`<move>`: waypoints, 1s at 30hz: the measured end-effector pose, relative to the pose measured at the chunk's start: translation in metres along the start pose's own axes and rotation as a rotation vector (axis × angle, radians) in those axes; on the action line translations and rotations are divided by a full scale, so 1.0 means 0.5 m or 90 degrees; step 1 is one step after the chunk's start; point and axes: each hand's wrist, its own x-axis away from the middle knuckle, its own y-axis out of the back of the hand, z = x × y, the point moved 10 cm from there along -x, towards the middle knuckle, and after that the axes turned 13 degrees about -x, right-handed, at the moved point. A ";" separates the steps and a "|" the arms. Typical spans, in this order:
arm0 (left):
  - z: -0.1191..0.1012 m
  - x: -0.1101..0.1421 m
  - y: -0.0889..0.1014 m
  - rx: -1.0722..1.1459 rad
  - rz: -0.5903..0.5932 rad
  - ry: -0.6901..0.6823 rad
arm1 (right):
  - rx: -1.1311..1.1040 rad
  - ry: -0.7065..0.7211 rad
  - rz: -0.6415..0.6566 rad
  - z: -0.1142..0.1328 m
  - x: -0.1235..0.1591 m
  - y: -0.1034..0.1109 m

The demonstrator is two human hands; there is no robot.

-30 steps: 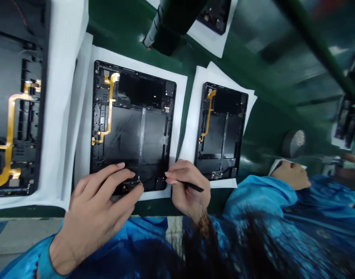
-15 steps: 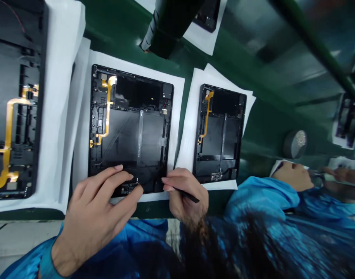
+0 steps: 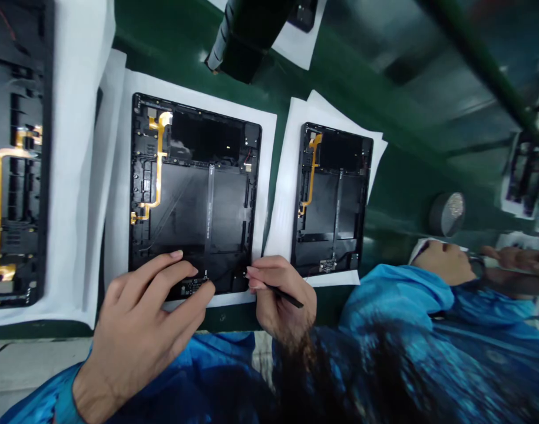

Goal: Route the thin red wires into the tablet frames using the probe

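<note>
An open tablet housing (image 3: 185, 188), black with an orange flex cable (image 3: 159, 171) down its left side, lies in front of me. My left hand (image 3: 149, 312) rests over its lower edge, fingers spread, around a small circuit board (image 3: 193, 287) that they partly cover. At the lower right corner of the housing, my right hand (image 3: 284, 294) pinches a thin black stick-like tool (image 3: 287, 296). Its working tip is hard to make out at the corner. A thin dark wire seems to run between the board and that corner.
Similar housings lie to the left (image 3: 17, 176) and right (image 3: 331, 200) on white sheets over a green tabletop (image 3: 402, 194). A dark post (image 3: 251, 41) stands behind the middle one. Farther right are a round tin (image 3: 447, 214) and a co-worker's blue sleeve (image 3: 397, 294).
My view has shifted slightly, so the housings appear a little farther left and higher. Both hands keep nearly the same pose, the tool still pinched at the housing's corner.
</note>
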 end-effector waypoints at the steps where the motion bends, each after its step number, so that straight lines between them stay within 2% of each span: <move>1: -0.001 -0.001 -0.001 0.000 0.001 -0.002 | -0.001 0.001 0.003 0.001 0.000 0.000; 17: 0.000 -0.001 -0.004 0.004 0.014 0.002 | 0.041 0.066 0.015 0.024 -0.005 -0.006; 20: 0.003 0.002 -0.002 0.007 0.006 0.007 | 0.030 0.050 0.018 0.022 -0.006 -0.006; 25: -0.003 0.002 -0.001 0.006 0.000 -0.012 | -0.015 -0.016 -0.023 0.000 -0.003 0.004; 30: -0.002 0.000 -0.002 0.018 0.000 0.000 | 0.047 0.058 0.019 0.024 0.000 -0.011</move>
